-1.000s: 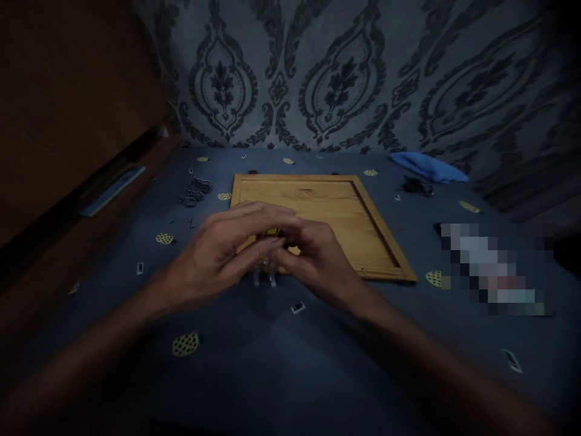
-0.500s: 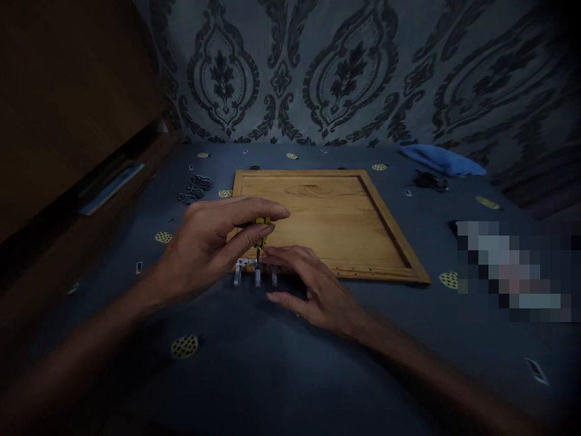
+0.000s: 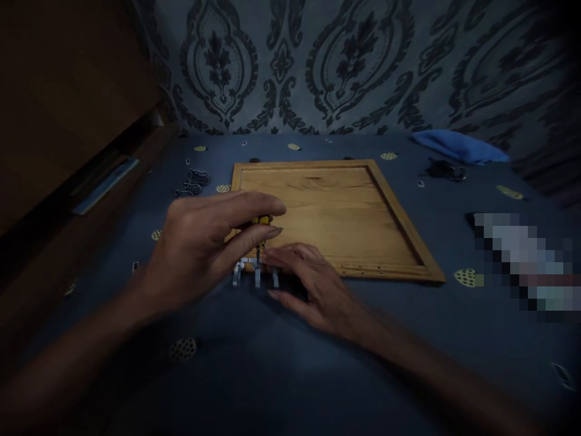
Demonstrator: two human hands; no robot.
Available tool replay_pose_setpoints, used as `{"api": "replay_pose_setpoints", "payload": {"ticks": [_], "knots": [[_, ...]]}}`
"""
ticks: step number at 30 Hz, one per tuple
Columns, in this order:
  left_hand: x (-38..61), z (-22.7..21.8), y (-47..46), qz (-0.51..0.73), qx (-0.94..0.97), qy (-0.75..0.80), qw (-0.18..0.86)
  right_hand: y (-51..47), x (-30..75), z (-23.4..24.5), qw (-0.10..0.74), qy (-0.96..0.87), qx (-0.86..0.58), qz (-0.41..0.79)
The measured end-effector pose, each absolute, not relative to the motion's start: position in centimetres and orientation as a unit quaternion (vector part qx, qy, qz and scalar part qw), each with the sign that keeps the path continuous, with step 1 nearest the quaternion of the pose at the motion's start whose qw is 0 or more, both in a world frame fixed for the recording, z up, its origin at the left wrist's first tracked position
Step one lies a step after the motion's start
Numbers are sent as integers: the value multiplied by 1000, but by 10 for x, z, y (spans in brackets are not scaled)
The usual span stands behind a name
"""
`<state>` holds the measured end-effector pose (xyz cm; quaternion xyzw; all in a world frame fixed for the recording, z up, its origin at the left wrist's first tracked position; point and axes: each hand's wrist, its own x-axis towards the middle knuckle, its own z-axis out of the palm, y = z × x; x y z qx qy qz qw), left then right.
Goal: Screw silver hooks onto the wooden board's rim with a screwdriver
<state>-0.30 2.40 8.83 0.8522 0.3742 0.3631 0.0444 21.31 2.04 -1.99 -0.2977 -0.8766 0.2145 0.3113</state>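
Note:
My left hand (image 3: 204,242) is closed around the yellow and black handle of a small screwdriver (image 3: 262,221). The tool stands upright, its tip down on a metal hook rack (image 3: 258,275) at the near edge of a framed wooden board (image 3: 336,212). Several prongs of the rack stick out toward me. From the other side, my right hand (image 3: 313,284) holds the rack against the board, its fingertips close to the screwdriver's shaft and the thumb lower in front. The screw under the tip is too small to make out.
A wooden cabinet (image 3: 68,109) stands on the left. Dark metal hooks (image 3: 193,181) lie left of the board. To the right are a blue cloth (image 3: 458,147), a dark object (image 3: 445,169) and a blurred-out item (image 3: 521,260). Small holes dot the board's near rim.
The view has shifted slightly, and the board looks a little larger. My left hand has turned a little around the screwdriver handle, while my right hand stays in place on the rack.

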Motion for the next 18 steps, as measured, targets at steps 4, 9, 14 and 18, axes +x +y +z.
{"api": "replay_pose_setpoints", "payload": {"ticks": [4, 9, 14, 18], "knots": [[-4, 88, 24, 364, 846, 388, 18, 20, 213, -18, 305, -875, -306, 219], [-7, 87, 25, 373, 834, 405, 27, 21, 213, -17, 311, -870, -302, 235], [-6, 86, 26, 374, 837, 399, 25, 21, 213, -18, 303, -873, -307, 227], [-6, 86, 25, 375, 842, 387, 16, 21, 213, -20, 314, -876, -298, 211]]}}
